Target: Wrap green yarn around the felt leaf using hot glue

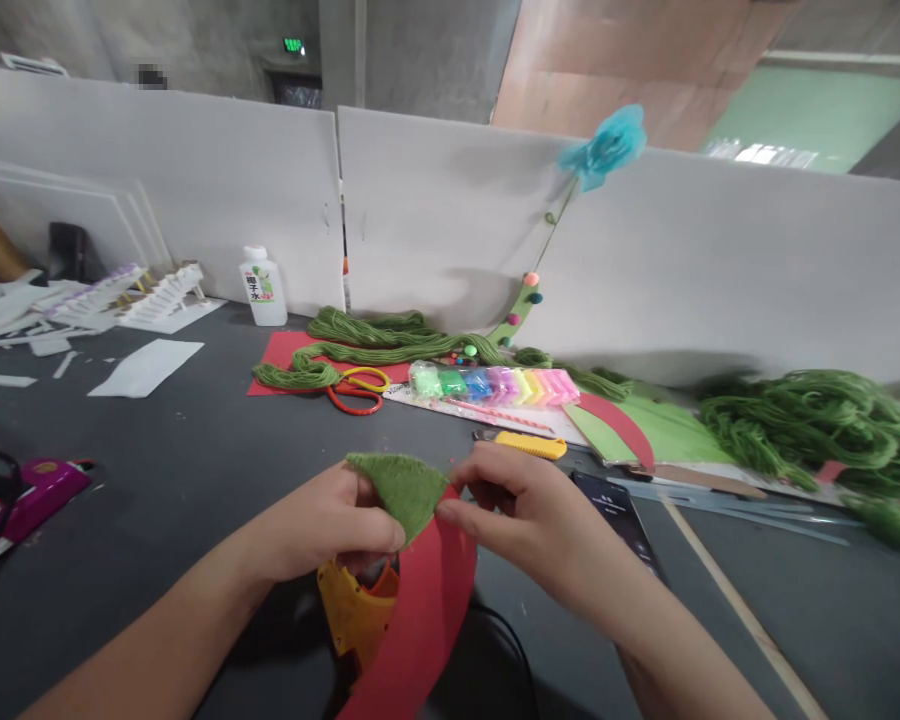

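Both my hands are on one curved red paper strip (431,610), whose upper end is covered by green yarn (412,488) in tight rows. My left hand (337,525) is closed on the left side of the yarn-covered end, thumb in front. At the right corner, where green meets red, my right hand (506,500) pinches the strip between thumb and fingers. Its fingertips partly hide that edge. Below the strip lies a yellow glue gun (352,610) with an orange trigger, partly covered by the strip and my left hand.
Ahead lie scissors (358,390), a yellow utility knife (529,444), colored clay packs (495,385) and green yarn skeins (817,425). A phone (616,515) is beside my right wrist. A white bottle (263,288) and a blue flower (607,147) stand near the white partition (450,220).
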Demonstrator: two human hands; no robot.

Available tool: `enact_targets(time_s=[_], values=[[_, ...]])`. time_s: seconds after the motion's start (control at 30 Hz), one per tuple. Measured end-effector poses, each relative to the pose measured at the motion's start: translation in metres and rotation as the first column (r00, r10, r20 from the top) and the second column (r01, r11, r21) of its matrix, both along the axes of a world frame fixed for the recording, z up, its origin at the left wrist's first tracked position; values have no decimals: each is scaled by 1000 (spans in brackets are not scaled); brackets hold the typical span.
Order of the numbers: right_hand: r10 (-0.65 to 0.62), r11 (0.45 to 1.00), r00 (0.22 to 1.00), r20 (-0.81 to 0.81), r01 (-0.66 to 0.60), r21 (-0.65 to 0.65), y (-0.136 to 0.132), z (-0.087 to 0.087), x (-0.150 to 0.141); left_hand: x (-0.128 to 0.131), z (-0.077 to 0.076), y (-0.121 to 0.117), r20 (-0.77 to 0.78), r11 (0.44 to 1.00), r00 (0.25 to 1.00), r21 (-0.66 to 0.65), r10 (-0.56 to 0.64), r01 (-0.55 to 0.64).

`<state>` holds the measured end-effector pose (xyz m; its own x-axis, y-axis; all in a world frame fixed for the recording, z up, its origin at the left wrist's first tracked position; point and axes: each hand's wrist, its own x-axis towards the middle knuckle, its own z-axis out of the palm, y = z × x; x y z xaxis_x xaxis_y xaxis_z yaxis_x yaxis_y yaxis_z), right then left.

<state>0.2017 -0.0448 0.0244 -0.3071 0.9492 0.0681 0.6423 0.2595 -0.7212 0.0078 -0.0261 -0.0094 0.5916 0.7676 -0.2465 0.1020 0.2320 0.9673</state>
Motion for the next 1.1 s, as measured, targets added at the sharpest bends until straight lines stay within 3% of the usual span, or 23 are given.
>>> enact_targets(time_s=[0.13, 0.3, 0.43, 0.67, 1.1], values=[[-51, 997, 993, -109, 44, -67, 3, 5, 3, 0, 1, 4, 50, 998, 999, 64, 7, -10], [-146, 988, 977, -158, 136, -69, 6, 8, 7, 2, 4, 5, -13, 976, 988, 156, 153, -150], [-170, 985, 972, -160, 163, -58, 5, 7, 4, 8, 2, 1, -8, 977, 977, 35, 213, -212], [-179, 984, 967, -181, 174, -41, 7, 4, 0, 14, 3, -2, 209, 960, 943, -164, 259, -227], [-165, 986, 957, -239, 153, -65, 11, -1, 4, 16, 0, -1, 185, 954, 936, -55, 300, -295]])
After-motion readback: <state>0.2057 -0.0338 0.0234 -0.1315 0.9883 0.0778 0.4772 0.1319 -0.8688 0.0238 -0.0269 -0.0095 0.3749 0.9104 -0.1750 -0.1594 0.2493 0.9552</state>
